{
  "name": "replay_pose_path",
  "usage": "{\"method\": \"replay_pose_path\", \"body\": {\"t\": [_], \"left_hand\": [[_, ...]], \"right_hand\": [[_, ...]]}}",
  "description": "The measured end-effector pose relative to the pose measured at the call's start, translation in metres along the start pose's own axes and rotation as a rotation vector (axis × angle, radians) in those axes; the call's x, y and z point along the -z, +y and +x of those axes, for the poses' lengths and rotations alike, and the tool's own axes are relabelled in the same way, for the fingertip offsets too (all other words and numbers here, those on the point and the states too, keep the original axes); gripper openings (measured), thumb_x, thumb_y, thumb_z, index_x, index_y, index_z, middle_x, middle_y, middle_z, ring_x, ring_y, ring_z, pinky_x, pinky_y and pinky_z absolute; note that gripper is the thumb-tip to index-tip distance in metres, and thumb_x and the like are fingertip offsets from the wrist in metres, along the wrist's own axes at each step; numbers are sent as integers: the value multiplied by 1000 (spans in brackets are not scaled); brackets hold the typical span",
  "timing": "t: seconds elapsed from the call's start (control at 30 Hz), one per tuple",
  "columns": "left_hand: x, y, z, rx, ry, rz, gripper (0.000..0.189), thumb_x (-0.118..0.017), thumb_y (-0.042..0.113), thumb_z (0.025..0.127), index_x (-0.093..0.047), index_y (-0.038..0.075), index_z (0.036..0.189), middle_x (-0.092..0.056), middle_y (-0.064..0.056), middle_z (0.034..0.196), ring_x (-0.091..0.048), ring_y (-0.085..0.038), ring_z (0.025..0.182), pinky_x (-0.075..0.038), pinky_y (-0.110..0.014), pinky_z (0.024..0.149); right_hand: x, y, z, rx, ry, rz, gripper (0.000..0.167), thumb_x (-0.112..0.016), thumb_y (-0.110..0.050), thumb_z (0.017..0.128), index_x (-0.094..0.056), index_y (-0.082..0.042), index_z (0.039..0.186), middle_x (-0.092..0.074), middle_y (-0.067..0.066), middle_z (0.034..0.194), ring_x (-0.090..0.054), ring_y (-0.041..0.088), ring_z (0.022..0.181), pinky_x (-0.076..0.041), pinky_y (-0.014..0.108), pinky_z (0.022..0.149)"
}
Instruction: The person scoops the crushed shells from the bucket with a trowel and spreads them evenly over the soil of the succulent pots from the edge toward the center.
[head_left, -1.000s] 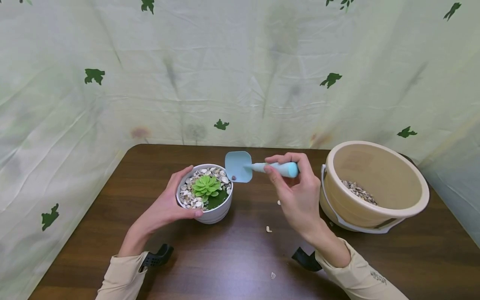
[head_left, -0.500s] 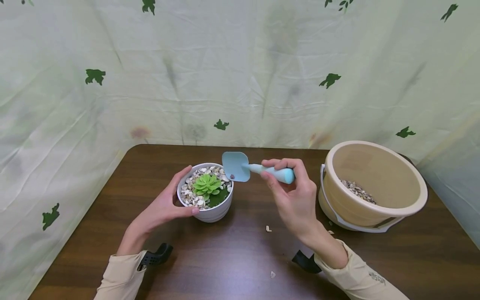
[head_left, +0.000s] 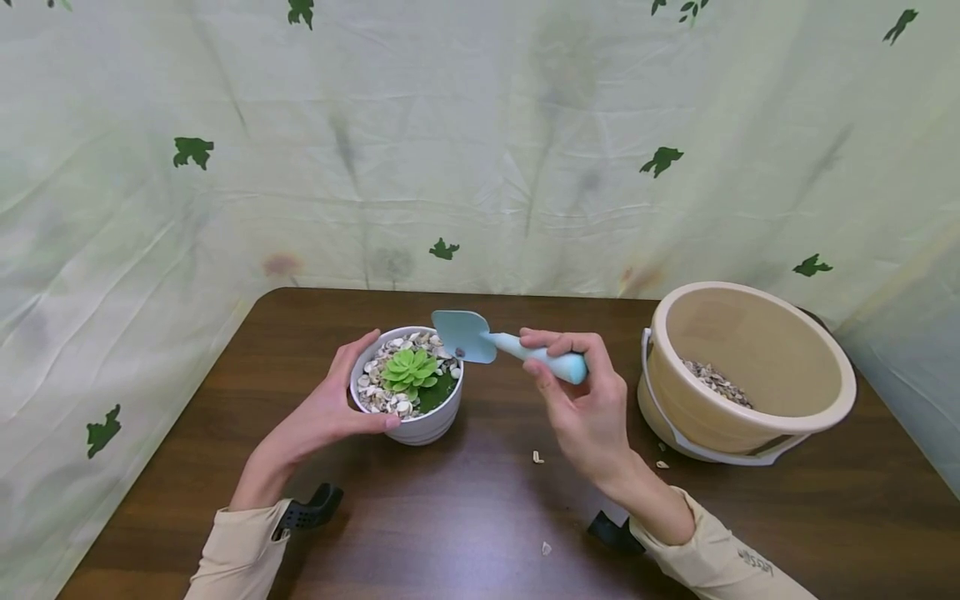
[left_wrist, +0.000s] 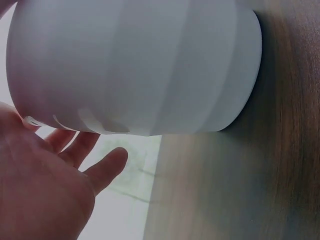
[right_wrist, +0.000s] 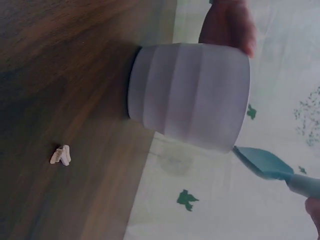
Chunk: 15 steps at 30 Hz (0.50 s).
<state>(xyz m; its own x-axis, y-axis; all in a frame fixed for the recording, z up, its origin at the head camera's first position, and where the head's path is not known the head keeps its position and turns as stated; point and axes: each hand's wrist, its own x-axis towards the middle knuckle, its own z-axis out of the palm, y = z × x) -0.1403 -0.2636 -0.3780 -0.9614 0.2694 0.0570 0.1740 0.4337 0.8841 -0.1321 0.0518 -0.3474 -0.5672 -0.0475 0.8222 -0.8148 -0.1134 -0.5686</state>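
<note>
In the head view my left hand [head_left: 333, 400] grips a white ribbed flowerpot [head_left: 430, 429] by its left side, the thumb at the near rim and the fingers on the far side. A green succulent [head_left: 409, 371] stands in the pot among pale pebbles [head_left: 373, 386], with a dark green patch beside it. My right hand [head_left: 592, 404] holds a light blue trowel [head_left: 465, 335] by its handle. Its tilted blade is at the pot's right rim, a small dark pebble [head_left: 460, 353] near its lower edge. In the right wrist view the blade's tip meets the rim.
A beige bucket [head_left: 750, 427] with a lowered handle stands at the right, pebbles [head_left: 717, 385] inside. Loose bits, including a pale shell piece [head_left: 537, 457], lie on the brown table [head_left: 450, 517]. A leaf-patterned curtain [head_left: 480, 150] hangs behind the table.
The trowel has shifted left over the pot's rim and its blade has tilted, the handle end dropping lower. The left hand stays on the flowerpot, which has barely moved.
</note>
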Motion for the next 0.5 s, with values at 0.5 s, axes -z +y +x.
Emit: {"method": "replay_pose_path", "body": {"t": [0.5], "left_hand": [[0,-1,-2,21,-9,-16,106,-85,25,76,-16,27,157,-19,-4,155,-24,-27,136,-27,-53,103]], "right_hand": [[8,7,7,-248,198,139,21,-62,10,91,-45,8,103,-65,25,111,-62,38,107,-52,33,85]]}}
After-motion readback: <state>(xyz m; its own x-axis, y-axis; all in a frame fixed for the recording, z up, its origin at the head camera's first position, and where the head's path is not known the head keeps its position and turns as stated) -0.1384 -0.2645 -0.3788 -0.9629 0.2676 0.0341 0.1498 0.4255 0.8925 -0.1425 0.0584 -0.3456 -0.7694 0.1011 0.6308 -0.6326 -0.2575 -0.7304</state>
